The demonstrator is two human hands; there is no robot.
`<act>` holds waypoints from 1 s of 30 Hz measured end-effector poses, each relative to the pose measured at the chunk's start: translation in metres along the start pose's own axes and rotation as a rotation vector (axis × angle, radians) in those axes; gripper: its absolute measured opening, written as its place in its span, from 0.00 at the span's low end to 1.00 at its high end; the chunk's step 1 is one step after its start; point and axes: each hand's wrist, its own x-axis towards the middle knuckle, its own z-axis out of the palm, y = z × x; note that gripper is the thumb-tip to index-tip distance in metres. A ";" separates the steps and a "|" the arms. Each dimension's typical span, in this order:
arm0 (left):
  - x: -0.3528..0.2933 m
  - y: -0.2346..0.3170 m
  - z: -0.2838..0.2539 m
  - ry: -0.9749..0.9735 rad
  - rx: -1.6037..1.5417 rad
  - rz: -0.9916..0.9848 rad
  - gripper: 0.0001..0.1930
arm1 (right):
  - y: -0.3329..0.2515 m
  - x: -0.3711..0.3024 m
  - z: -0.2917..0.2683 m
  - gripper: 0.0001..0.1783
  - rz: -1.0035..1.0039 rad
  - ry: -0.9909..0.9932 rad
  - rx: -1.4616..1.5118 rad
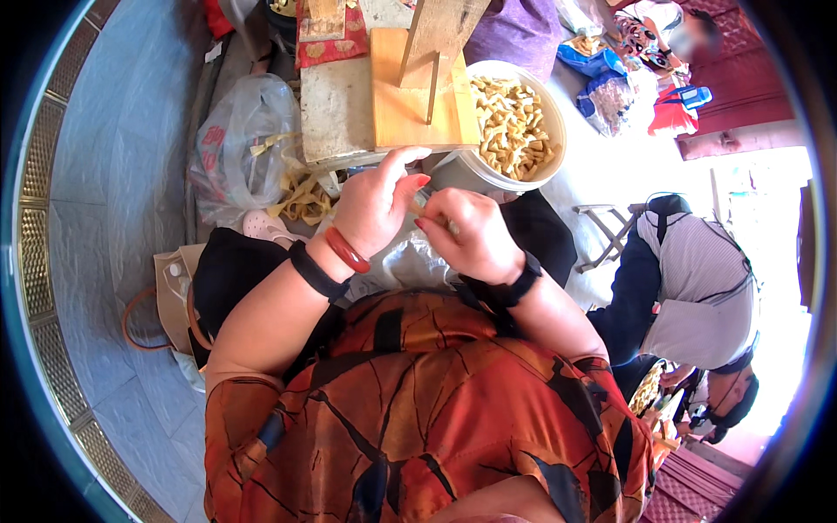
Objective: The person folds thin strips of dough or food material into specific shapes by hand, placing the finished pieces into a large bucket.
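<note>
1. Both hands meet at centre frame, just above the lap. Left hand (377,202) sits at 11 o'clock from the right hand (472,235), thumb raised, fingers curled toward the other hand.
2. A small pale strip (425,199), likely a folded leaf or paper piece, lies between the two sets of fingertips. Right hand's fingers are closed down on its near end; left hand's thumb and forefinger pinch loosely at its far end. Most of the strip is hidden, so how firmly either hand grips it I cannot tell.
3. White bowl (554,131) at 1 o'clock from the hands, heaped with small tan folded pieces (510,122). It stands close beyond the hands.
4. Wooden stand (420,87) at 12 o'clock: flat board with an upright post, resting on a grey slab (334,109).
5. Clear plastic bag (237,148) at 10 o'clock on the floor, with loose yellowish strips (301,199) just beside it.
6. Another person in a striped top (697,279) bends over at 3 o'clock, well apart.
7. Judgement: a piece is mid-fold. The next move calls for a tight fingertip pinch and a short reach toward 1 o'clock.
</note>
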 end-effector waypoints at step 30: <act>0.029 -0.009 -0.009 -0.065 0.085 0.035 0.03 | 0.063 0.015 -0.052 0.19 -0.033 0.179 -0.392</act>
